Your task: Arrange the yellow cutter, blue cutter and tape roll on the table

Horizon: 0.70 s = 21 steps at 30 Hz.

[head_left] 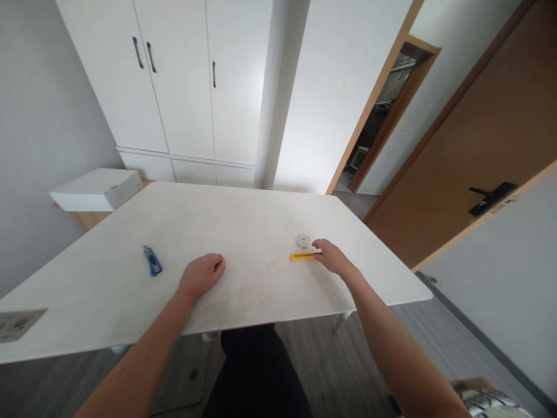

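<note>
My left hand (202, 275) rests on the white table (243, 232) with its fingers curled in, and nothing shows in it. To its left lies a blue utility knife (152, 260), apart from the hand. My right hand (331, 255) is at the right end of a yellow utility knife (302, 256). Its thumb is by the knife's dark tip and its index finger is raised apart above it. Whether the thumb touches the knife is hard to make out. Just behind the yellow knife lies a roll of clear tape (303, 240).
A grey-white printed card or label (20, 325) is at the table's left edge. Beyond the far left corner sits a white box (93, 188). White cabinets (183, 87) stand behind the table, and a brown door (470, 133) is on the right.
</note>
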### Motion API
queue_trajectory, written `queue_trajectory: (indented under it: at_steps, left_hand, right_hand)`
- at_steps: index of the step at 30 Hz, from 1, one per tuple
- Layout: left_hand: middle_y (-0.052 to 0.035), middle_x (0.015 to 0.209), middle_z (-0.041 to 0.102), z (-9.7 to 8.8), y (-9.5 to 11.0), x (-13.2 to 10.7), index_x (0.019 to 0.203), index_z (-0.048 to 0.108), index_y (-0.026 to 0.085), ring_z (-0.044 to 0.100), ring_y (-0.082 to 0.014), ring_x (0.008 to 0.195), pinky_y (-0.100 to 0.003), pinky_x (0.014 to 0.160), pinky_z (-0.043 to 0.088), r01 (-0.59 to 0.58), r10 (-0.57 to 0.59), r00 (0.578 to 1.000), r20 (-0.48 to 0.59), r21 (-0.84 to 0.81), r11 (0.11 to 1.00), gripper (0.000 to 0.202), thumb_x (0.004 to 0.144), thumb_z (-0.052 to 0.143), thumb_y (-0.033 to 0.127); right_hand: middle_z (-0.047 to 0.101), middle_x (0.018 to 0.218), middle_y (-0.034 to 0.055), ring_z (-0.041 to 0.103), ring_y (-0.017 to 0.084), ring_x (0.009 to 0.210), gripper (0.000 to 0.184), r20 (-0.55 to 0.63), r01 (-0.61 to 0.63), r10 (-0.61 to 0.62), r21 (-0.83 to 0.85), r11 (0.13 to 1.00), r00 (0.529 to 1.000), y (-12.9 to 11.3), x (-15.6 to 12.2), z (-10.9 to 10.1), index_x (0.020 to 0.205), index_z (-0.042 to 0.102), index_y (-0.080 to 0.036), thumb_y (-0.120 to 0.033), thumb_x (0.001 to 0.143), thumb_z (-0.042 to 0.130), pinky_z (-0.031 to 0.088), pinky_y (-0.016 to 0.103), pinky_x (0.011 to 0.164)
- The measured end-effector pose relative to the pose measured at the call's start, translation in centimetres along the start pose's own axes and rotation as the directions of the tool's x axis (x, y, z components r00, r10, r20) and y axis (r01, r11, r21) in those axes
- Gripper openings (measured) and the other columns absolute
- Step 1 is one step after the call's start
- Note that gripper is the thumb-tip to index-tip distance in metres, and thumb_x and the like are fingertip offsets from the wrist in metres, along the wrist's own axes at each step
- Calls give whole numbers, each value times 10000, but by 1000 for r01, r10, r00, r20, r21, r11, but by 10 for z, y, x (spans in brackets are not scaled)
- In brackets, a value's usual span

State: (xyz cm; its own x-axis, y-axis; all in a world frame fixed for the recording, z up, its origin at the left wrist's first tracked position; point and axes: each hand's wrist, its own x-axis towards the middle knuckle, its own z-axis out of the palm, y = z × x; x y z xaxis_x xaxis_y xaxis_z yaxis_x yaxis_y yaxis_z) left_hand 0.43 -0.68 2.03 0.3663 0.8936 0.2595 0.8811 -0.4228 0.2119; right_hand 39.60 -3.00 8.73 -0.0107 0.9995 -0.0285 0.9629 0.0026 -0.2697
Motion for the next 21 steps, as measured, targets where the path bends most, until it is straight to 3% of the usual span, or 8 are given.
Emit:
queue_trajectory:
  at_steps: [2, 4, 8, 10, 13, 15, 17, 21]
  left_hand:
    - [-50, 781, 651, -3, 2, 0, 690, 544, 207, 579, -184, 768, -292, 694, 363, 28, -28, 999, 19, -9, 1000, 343, 931, 334, 331]
    - [-54, 801, 658, -4, 4, -1, 704, 561, 209, 588, -185, 793, -290, 718, 377, 46, -45, 998, 33, -20, 999, 345, 933, 333, 332]
    - [-77, 870, 672, -2, 3, -1, 808, 624, 206, 601, -215, 854, -315, 766, 396, 98, -94, 992, 79, -48, 994, 304, 916, 358, 304]
    - [-86, 890, 674, 1, 1, 1, 872, 648, 195, 599, -231, 871, -333, 782, 397, 138, -131, 985, 110, -51, 989, 262, 890, 395, 262]
    - [-71, 806, 663, 4, 0, 5, 807, 658, 185, 592, -217, 788, -330, 731, 396, 173, -166, 977, 134, -44, 984, 248, 867, 422, 233]
    - [-56, 774, 654, 4, 0, 7, 745, 641, 188, 574, -190, 721, -314, 669, 385, 176, -168, 976, 141, -43, 984, 264, 873, 421, 260]
    - [-47, 805, 657, 3, -1, 9, 738, 626, 195, 562, -169, 715, -298, 647, 375, 164, -157, 978, 139, -46, 985, 276, 883, 413, 292]
    - [-38, 790, 645, 5, -5, 8, 721, 605, 197, 541, -157, 709, -290, 653, 372, 146, -137, 981, 135, -65, 987, 277, 884, 403, 294]
  right_hand:
    - [639, 1089, 74, 588, 173, 955, 256, -32, 61, -59, 51, 997, 998, -40, 4, -4, 1096, 619, -191, -177, 847, 559, 418, 282, 844]
    - [663, 1030, 60, 595, 159, 920, 189, -46, 211, -207, 114, 971, 977, -93, 12, -2, 1038, 637, -195, -216, 880, 536, 421, 270, 819]
    - [693, 990, 59, 610, 154, 930, 180, -46, 481, -480, 167, 861, 876, -224, 31, 24, 962, 665, -177, -218, 901, 500, 424, 260, 833]
    - [703, 1004, 67, 625, 178, 959, 224, -2, 506, -513, 163, 847, 859, -289, 39, 49, 958, 680, -182, -224, 908, 466, 442, 280, 840]
    - [696, 1061, 127, 634, 245, 1019, 273, 144, 390, -406, 128, 912, 903, -366, 49, 90, 995, 689, -152, -293, 905, 474, 487, 344, 830]
    - [671, 1134, 163, 626, 268, 1059, 306, 248, 299, -317, 108, 948, 915, -399, 54, 114, 1078, 663, -125, -317, 881, 528, 510, 367, 821]
    - [633, 1202, 191, 612, 262, 1098, 330, 266, 227, -247, 105, 968, 932, -419, 58, 129, 1166, 613, -97, -258, 901, 500, 516, 369, 831]
    - [635, 1168, 212, 611, 265, 1097, 296, 289, 217, -252, 147, 965, 924, -425, 62, 131, 1145, 604, -74, -177, 904, 468, 515, 366, 828]
